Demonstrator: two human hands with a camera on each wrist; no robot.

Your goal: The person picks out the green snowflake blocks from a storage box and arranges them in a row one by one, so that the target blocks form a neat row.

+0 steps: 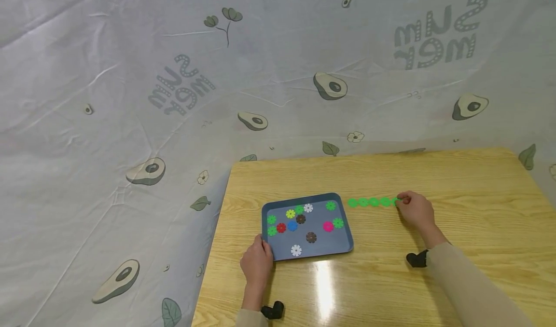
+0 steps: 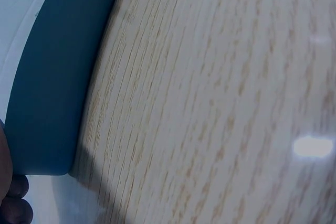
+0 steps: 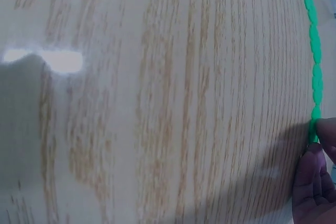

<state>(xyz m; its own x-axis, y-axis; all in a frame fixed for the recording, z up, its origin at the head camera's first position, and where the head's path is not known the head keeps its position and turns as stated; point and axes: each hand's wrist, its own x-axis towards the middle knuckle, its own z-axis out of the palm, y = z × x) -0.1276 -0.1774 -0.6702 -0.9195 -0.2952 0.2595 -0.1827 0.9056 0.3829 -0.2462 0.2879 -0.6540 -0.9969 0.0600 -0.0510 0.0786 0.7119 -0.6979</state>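
Observation:
A row of green plastic snowflake discs (image 1: 374,202) lies on the table, right of the grey tray (image 1: 323,255). At the row's right end my right hand (image 1: 418,212) pinches the last green disc (image 3: 313,129) between thumb and fingertips. My left hand (image 1: 257,264) grips the tray's near left corner, with fingertips (image 2: 16,199) showing beyond the edge in the left wrist view. Loose discs are scattered in the tray: several green, two brown, two white (image 1: 296,250), and single red (image 1: 281,227), blue (image 1: 293,225), yellow (image 1: 290,213) and pink (image 1: 328,226) ones.
The tray and row stand on a light wooden table (image 1: 378,283). A pale cloth (image 1: 278,76) printed with avocados and leaves hangs behind the table and along its left side. Light glares off the tabletop below the tray. Black wrist-worn devices (image 1: 272,310) show on both wrists.

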